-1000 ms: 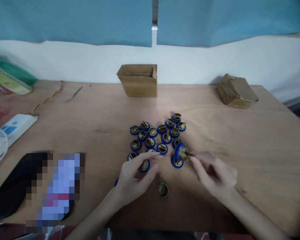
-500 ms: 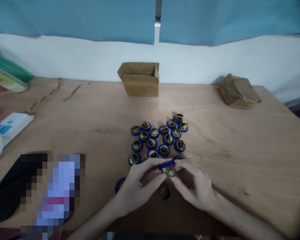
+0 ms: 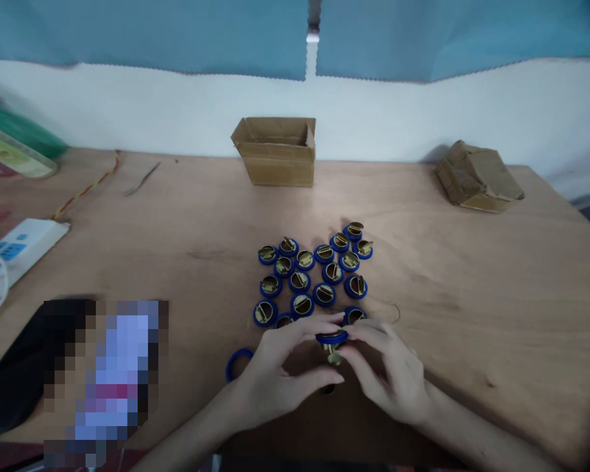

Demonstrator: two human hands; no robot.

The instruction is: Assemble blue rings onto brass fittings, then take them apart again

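Over the brown wooden worktop (image 3: 472,262), left hand (image 3: 280,373) has lowered its thumb, hold unclear; right hand (image 3: 398,373) grasps, seemingly adjusting, one round blue-rimmed metal piece (image 3: 332,337).

Blue discs (image 3: 299,281) are crowding the middle of the desk (image 3: 191,210), barring a low, straight pass from the left hand (image 3: 288,370) and right hand (image 3: 393,373) to the far box (image 3: 281,165). A wide lane is running along the right, a wire (image 3: 398,311) lying at its left edge, a crumpled box (image 3: 479,177) standing at its far end. Left, room is opening between discs and power strip (image 3: 22,252).
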